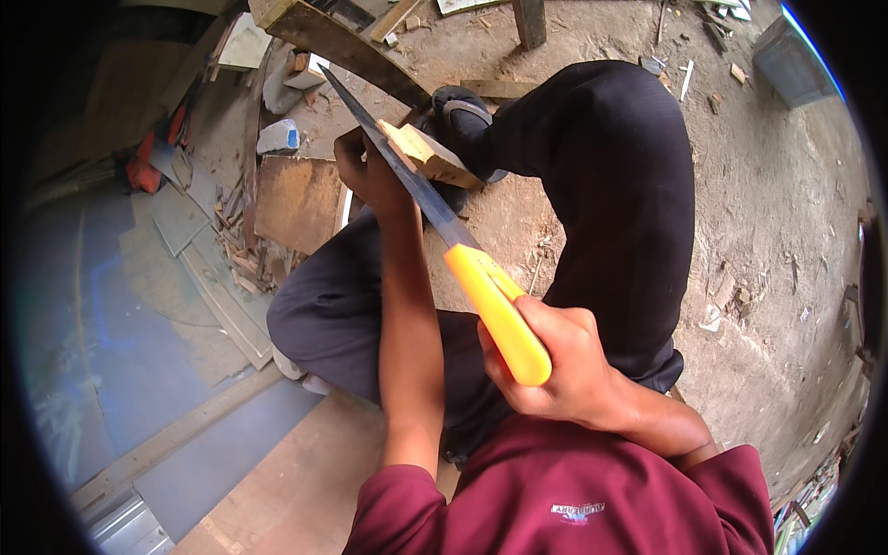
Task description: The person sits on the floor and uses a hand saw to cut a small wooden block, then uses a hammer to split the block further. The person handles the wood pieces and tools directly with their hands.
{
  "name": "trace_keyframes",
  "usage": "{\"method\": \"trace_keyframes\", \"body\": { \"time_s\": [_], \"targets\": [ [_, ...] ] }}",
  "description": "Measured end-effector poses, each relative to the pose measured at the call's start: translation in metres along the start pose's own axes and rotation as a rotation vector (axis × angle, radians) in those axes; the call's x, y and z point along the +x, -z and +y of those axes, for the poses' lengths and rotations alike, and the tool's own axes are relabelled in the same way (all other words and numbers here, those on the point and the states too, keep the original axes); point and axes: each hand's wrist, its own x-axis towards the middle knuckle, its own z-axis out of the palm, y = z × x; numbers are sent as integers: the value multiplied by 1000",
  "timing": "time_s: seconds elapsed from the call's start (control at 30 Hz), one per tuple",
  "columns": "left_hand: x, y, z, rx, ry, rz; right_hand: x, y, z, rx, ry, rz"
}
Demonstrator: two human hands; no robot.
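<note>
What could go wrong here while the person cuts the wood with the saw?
The left hand grips the wood block right beside the saw blade, so a slip may cut the fingers. The block looks small and held only by hand, so it might shift. The sandalled foot sits close behind the cut.

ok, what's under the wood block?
The left hand grips the wood block from its left; the saw blade crosses in front. A sandalled foot lies beyond. What supports the block underneath is covered.

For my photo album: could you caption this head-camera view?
Right hand drives a yellow-handled saw across a wood block steadied by the left hand.
</note>
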Motion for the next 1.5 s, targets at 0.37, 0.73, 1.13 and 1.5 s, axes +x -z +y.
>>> {"method": "trace_keyframes", "body": {
  "time_s": [0.37,0.73,1.13,1.5],
  "targets": [
    [1,-7,11,9,86,70,-1,-1,2,-17,16,6],
    [-1,-3,0,93,-27,56,0,4,-5,-3,2,-7],
    [6,-1,-8,-60,34,54,6,-4,0,8,-42,-22],
    [1,-7,-5,-2,24,100,10,1,1,10,-29,-30]
  ]
}}
